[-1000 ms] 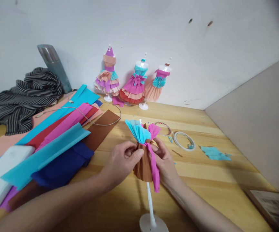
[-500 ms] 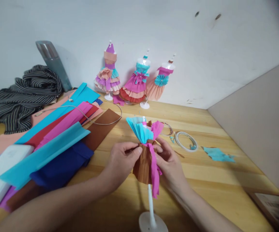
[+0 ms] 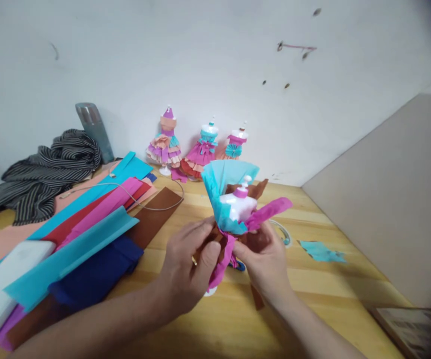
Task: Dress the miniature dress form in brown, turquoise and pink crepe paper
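A small white dress-form mannequin (image 3: 237,205) leans with its neck and shoulders toward me. Pleated turquoise crepe paper (image 3: 215,197) flares around its bust, and brown crepe paper (image 3: 257,189) shows behind the shoulder. A magenta crepe strip (image 3: 269,213) is wrapped at the waist, one end sticking out right and one tail hanging down. My left hand (image 3: 191,267) is closed on the waist from the left, thumb beside the hanging tail. From the right, my right hand (image 3: 265,262) grips the waist, thumb at the strip. My hands hide most of the skirt.
Three dressed mannequins (image 3: 202,154) stand against the wall. Left lie folded crepe sheets (image 3: 88,234), a white box-like object (image 3: 9,279), a cable (image 3: 155,208), a striped cloth (image 3: 51,169) and a bottle (image 3: 94,129). Right are a tape roll (image 3: 283,230) and a turquoise scrap (image 3: 323,252).
The mannequin has tipped and come nearer to me, so its white shoulders now show. Both hands have moved with it, staying at the waist. The camera view has tilted up.
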Available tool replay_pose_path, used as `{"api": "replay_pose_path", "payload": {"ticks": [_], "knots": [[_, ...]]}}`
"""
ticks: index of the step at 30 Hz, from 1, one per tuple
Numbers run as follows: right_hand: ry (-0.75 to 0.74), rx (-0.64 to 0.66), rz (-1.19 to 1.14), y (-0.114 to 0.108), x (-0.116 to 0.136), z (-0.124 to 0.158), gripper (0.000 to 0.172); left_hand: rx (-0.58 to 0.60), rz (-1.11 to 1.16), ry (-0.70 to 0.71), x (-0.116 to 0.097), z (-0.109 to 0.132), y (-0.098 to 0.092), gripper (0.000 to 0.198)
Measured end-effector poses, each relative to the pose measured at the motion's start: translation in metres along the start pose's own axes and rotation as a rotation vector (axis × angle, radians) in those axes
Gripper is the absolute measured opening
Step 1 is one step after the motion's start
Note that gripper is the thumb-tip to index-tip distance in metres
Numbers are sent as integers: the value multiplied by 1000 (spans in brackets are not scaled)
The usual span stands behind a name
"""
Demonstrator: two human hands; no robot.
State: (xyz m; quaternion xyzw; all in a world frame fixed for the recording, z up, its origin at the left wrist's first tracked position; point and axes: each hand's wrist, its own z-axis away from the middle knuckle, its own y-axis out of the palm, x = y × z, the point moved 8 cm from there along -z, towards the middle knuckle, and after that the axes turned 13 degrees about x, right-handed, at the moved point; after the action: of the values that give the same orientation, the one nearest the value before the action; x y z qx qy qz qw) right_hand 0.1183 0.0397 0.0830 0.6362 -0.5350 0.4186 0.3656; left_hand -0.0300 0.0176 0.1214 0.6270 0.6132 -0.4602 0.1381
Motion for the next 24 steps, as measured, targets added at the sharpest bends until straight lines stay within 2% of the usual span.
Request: {"api": "replay_pose_path", "payload": {"ticks": [2, 6, 9, 13, 16, 20, 24], "knots": [[-42, -37, 48, -3, 3, 3, 35, -4, -10, 34, -3, 0, -1, 19], [-57, -77, 146, -6, 0, 8, 34, -64, 8, -29, 6, 2, -6, 29], [-80, -51, 194, -3, 3, 9, 29, -97, 26, -31, 11, 5, -8, 29], [-95, 8, 222, 4, 9, 7, 27, -149, 67, -71, 21, 14, -6, 17], [-122, 6, 191, 5, 11, 8, 20, -116, 157, -111, 28, 19, 3, 18], [-141, 0, 163, 5, 10, 10, 20, -116, 56, -26, 19, 19, 4, 19], [-91, -24, 166, 2, 7, 9, 25, -144, 21, 4, 10, 15, 0, 34]]}}
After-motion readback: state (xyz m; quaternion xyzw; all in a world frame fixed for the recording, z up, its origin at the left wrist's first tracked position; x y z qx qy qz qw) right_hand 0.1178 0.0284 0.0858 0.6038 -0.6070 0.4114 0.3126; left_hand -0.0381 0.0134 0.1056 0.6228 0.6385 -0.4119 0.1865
